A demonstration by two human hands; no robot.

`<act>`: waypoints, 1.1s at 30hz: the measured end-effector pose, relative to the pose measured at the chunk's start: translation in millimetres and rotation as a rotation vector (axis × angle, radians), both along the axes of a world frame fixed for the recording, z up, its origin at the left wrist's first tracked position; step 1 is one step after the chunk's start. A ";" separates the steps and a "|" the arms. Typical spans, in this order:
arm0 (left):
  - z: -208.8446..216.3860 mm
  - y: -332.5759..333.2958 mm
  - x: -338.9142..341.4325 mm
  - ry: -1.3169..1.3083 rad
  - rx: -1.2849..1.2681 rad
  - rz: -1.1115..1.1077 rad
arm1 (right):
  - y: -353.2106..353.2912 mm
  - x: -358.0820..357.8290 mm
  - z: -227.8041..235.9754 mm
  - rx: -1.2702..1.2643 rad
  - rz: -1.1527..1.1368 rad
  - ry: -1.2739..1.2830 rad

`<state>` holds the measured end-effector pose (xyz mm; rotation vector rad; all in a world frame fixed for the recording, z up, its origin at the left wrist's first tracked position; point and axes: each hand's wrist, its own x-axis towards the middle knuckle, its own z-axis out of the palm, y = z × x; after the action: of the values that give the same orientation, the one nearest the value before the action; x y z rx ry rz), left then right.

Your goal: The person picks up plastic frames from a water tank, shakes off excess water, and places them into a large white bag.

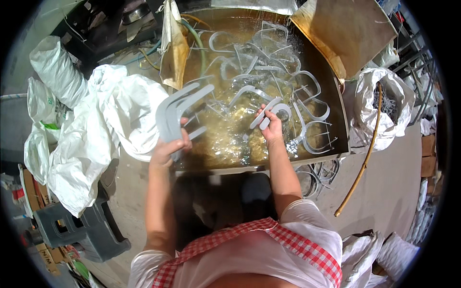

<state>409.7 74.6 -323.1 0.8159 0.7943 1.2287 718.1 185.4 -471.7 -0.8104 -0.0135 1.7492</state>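
Several flat grey curved plastic pieces [169, 115] are stacked in my left hand [174, 146], whose fingers close around them at the near left corner of a water-filled metal tank [269, 168]. My right hand [272, 126] is over the water and grips another grey curved plastic piece [265, 113], with a rounded hooked end beside the fingers. Many more such curved pieces [273, 60] lie in a tangled heap in the yellowish water, mostly at the far and right sides. Some have thin prongs sticking out. Exactly how many pieces each hand holds is hard to tell.
White woven sacks [86, 139] stand at the left, by a dark plastic stool [79, 225]. A brown-stained board [343, 38] leans at the tank's far right. An open sack [384, 105] with a wooden stick [367, 158] stands right. More curved pieces [319, 176] lie under the near edge.
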 end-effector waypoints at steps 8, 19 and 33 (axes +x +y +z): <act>-57.5 15.9 71.3 1.100 -0.097 -0.147 | -41.7 -36.1 55.4 0.390 0.396 -0.957; -43.6 18.8 68.7 -0.604 -0.279 0.025 | -35.2 -35.0 99.2 1.484 1.369 -1.873; -8.3 20.3 92.8 -0.559 -0.214 0.176 | -5.3 -36.3 94.0 1.388 1.487 -1.698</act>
<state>502.5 94.9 -331.4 0.2069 0.5292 1.4097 681.8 180.2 -377.6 -0.8521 -3.0877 0.9181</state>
